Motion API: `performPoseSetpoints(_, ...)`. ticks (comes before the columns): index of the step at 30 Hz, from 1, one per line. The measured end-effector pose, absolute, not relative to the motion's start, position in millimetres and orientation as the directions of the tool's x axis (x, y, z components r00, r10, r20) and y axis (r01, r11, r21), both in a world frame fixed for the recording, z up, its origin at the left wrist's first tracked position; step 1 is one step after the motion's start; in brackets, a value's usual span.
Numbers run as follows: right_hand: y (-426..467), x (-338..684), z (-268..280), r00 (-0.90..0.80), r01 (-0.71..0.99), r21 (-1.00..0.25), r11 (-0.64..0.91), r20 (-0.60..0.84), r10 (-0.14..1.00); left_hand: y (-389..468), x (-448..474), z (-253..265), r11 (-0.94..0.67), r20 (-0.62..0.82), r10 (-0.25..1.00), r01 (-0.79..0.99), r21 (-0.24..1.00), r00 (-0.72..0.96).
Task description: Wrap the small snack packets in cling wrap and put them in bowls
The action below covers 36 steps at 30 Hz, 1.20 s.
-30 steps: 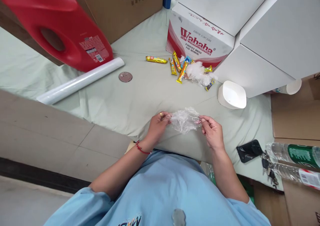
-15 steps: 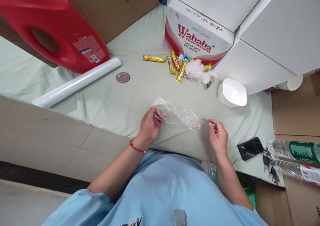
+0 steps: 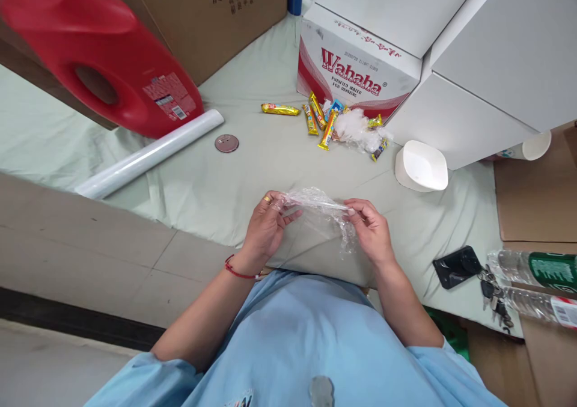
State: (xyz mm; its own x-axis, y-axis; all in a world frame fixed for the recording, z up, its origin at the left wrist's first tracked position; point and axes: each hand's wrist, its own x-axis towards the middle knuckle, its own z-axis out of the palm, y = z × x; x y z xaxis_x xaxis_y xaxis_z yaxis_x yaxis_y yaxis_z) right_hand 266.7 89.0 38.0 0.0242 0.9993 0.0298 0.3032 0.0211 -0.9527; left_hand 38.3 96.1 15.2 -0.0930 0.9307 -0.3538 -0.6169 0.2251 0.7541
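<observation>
Since half a second ago, my right hand [image 3: 370, 231] has come back in from the side and taken hold of the clear plastic bag [image 3: 322, 211] again, so both hands now meet on it. At that earlier moment the bag trailed off to the right from my left hand [image 3: 265, 226] alone; now it is stretched between the two, its long axis running left to right across in front of me, nearly level, with a crumpled tail drooping down beside my right palm. It hangs just above the pale green sheet [image 3: 252, 166], close to my body. My left hand is nearly closed, thumb and fingertips pinching the bag's left end, the other fingers curled loosely under it. My right hand is likewise mostly closed, thumb and forefinger gripping the right end. Farther off on the sheet lie the candy bars [image 3: 318, 118] before the Wahaha box [image 3: 356, 73], with the white bowl [image 3: 421, 166] to their right, well apart from my hands.
</observation>
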Motion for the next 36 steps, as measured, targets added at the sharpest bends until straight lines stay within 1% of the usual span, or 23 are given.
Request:
performPoseSetpoints(2,91,276,42,0.066,0.116,-0.979,-0.165,-0.158,0.985,102,33,14,0.217,-0.388,0.908,-0.61,0.762,-0.161)
performPoseSetpoints(3,92,280,44,0.081,0.051,-0.973,-0.227,-0.222,0.972,105,31,13,0.215,-0.396,0.898,-0.591,0.777,-0.193)
performPoseSetpoints(5,91,287,49,0.117,-0.037,-0.956,-0.29,-0.293,0.949,112,30,13,0.214,-0.388,0.893,-0.543,0.812,-0.229)
performPoseSetpoints(6,90,291,52,0.128,-0.078,-0.946,-0.314,-0.322,0.938,115,28,13,0.22,-0.379,0.898,-0.519,0.826,-0.222)
performPoseSetpoints(8,90,300,54,0.116,-0.171,-0.91,-0.378,-0.399,0.91,124,23,16,0.274,-0.381,0.913,-0.47,0.839,-0.147)
performPoseSetpoints(10,92,311,52,0.069,-0.253,-0.861,-0.441,-0.471,0.88,136,13,18,0.379,-0.428,0.903,-0.409,0.83,-0.03)
performPoseSetpoints(11,93,317,49,0.048,-0.279,-0.841,-0.464,-0.495,0.868,142,6,20,0.433,-0.467,0.884,-0.383,0.816,0.004)
performPoseSetpoints(13,95,324,39,0.045,-0.289,-0.819,-0.496,-0.529,0.848,154,-7,23,0.492,-0.54,0.841,-0.375,0.786,-0.029)
performPoseSetpoints(14,96,326,32,0.069,-0.271,-0.819,-0.505,-0.54,0.839,158,-13,25,0.493,-0.562,0.824,-0.389,0.778,-0.079)
performPoseSetpoints(16,94,326,19,0.163,-0.199,-0.848,-0.49,-0.522,0.837,160,-20,28,0.429,-0.548,0.808,-0.422,0.799,-0.217)
performPoseSetpoints(18,89,322,8,0.263,-0.106,-0.895,-0.433,-0.446,0.856,154,-20,31,0.348,-0.481,0.818,-0.395,0.85,-0.315)
performPoseSetpoints(19,87,319,4,0.295,-0.069,-0.912,-0.404,-0.405,0.865,148,-17,32,0.341,-0.455,0.829,-0.352,0.872,-0.324)
performPoseSetpoints(20,85,317,1,0.314,-0.044,-0.923,-0.381,-0.375,0.872,142,-13,32,0.362,-0.443,0.845,-0.288,0.886,-0.301)
performPoseSetpoints(22,82,313,-1,0.323,-0.026,-0.931,-0.364,-0.352,0.879,128,0,30,0.432,-0.445,0.876,-0.105,0.896,-0.186)
performPoseSetpoints(23,82,312,-1,0.323,-0.027,-0.933,-0.359,-0.348,0.88,121,8,27,0.441,-0.438,0.889,-0.007,0.898,-0.132)
performPoseSetpoints(25,82,310,-1,0.318,-0.029,-0.939,-0.343,-0.334,0.887,112,25,21,0.386,-0.377,0.922,0.143,0.911,-0.087)
performPoseSetpoints(27,82,308,-1,0.305,-0.024,-0.941,-0.336,-0.327,0.894,107,42,13,0.321,-0.308,0.947,0.209,0.924,-0.096)
performPoseSetpoints(28,82,307,-1,0.299,-0.022,-0.94,-0.342,-0.332,0.895,106,50,10,0.309,-0.294,0.951,0.208,0.928,-0.101)
performPoseSetpoints(30,81,307,0,0.293,-0.034,-0.931,-0.363,-0.357,0.887,107,61,4,0.315,-0.303,0.948,0.145,0.938,-0.095)
performPoseSetpoints(33,80,312,2,0.303,-0.102,-0.917,-0.385,-0.397,0.866,111,63,-1,0.358,-0.358,0.934,0.014,0.934,-0.016)
performPoseSetpoints(36,79,322,3,0.305,-0.182,-0.905,-0.384,-0.423,0.853,116,49,0,0.392,-0.389,0.919,-0.037,0.919,0.065)
